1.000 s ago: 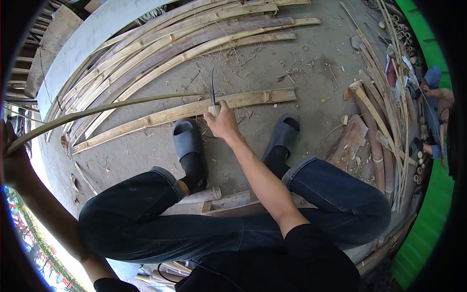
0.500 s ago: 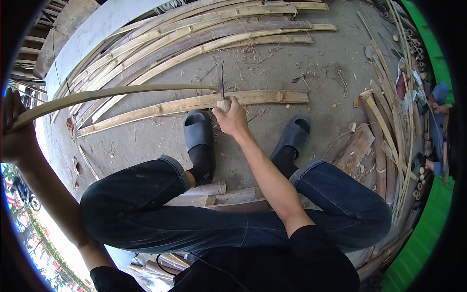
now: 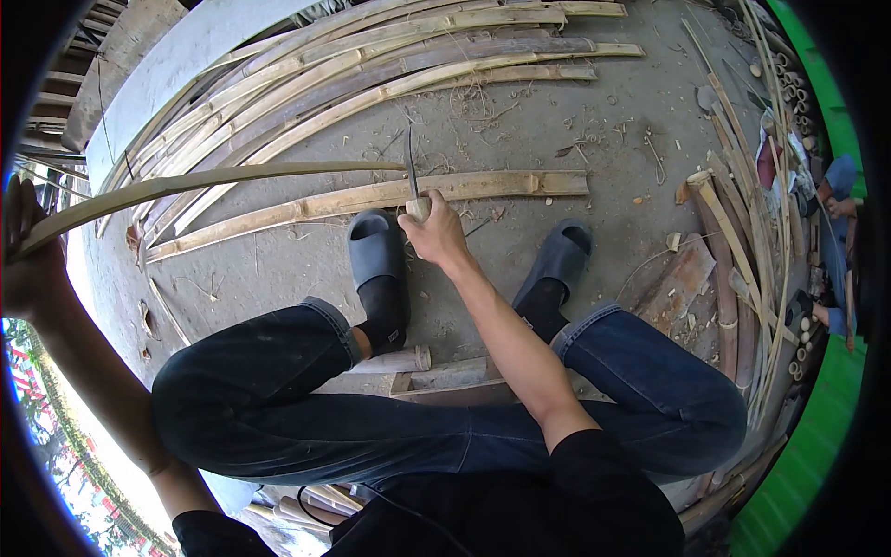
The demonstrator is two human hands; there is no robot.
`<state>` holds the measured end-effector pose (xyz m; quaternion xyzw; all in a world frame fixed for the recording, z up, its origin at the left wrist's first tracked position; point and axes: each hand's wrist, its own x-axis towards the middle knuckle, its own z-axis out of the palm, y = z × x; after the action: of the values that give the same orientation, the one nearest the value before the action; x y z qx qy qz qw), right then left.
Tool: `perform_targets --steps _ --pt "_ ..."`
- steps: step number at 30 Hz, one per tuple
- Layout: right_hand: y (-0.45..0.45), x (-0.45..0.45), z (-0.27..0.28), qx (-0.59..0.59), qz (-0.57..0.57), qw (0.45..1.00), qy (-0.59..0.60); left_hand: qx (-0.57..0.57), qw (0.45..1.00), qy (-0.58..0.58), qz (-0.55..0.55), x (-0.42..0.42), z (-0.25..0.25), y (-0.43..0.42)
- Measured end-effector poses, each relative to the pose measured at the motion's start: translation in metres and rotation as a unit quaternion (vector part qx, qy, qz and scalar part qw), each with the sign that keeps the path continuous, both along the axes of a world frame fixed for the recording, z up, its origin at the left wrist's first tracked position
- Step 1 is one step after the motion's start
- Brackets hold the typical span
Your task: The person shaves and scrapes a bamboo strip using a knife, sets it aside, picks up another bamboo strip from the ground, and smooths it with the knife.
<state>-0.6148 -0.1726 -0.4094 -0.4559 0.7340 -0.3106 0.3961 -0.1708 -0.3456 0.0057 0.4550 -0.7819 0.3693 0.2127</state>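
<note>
At the far left edge my left hand (image 3: 30,246) is closed around the near end of a long bamboo strip (image 3: 232,174). The strip curves across to the middle, where its far end meets the blade of a knife (image 3: 411,158). My right hand (image 3: 434,228) is wrapped round the knife's pale handle, with the thin dark blade pointing away from me. Just beyond my right hand, a wide split bamboo piece (image 3: 483,185) lies on the ground, partly behind the knife.
Many split bamboo lengths (image 3: 399,88) lie at the upper left. More bamboo poles (image 3: 724,278) are piled at the right, beside a green sheet (image 3: 817,436). Another person's hand (image 3: 843,208) shows at the right edge. My sandalled feet rest on the concrete.
Since half a second ago, the knife and my right hand have shifted slightly left, and the blade tilts a little further left. Compared with a second ago, the whole view has shifted.
</note>
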Motion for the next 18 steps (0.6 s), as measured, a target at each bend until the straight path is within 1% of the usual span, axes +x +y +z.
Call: perform_targets --steps 1,2,3,4,5,6,7,11,14,18 --pt "0.000 -0.001 0.002 0.009 0.008 1.000 -0.015 0.019 0.999 0.045 -0.017 -0.015 -0.002 0.004" --pt "-0.001 -0.002 0.003 0.018 0.017 0.999 -0.030 0.058 0.986 0.142 -0.058 -0.030 -0.004 0.008" --pt "0.000 -0.001 0.000 0.018 0.016 0.999 -0.030 0.131 0.927 0.322 -0.142 -0.050 -0.007 0.014" --pt "0.001 0.001 -0.004 0.010 0.010 1.000 -0.009 0.204 0.796 0.514 -0.246 -0.079 -0.011 0.021" --pt "0.002 0.003 -0.006 0.001 0.005 1.000 0.012 0.222 0.710 0.599 -0.296 -0.105 -0.013 0.028" --pt "0.004 0.003 -0.002 0.012 0.009 1.000 0.000 0.224 0.670 0.633 -0.317 -0.124 -0.016 0.032" --pt "0.002 0.001 0.004 0.017 0.012 1.000 -0.008 0.215 0.653 0.647 -0.329 -0.139 -0.015 0.036" --pt "0.002 0.001 0.012 0.030 0.028 0.999 -0.030 0.184 0.637 0.670 -0.333 -0.169 -0.014 0.044" --pt "0.001 0.002 0.020 0.047 0.044 0.997 -0.034 0.161 0.654 0.666 -0.320 -0.175 -0.013 0.043" --pt "0.003 0.003 0.020 0.050 0.047 0.997 -0.035 0.181 0.657 0.660 -0.317 -0.170 -0.013 0.044"
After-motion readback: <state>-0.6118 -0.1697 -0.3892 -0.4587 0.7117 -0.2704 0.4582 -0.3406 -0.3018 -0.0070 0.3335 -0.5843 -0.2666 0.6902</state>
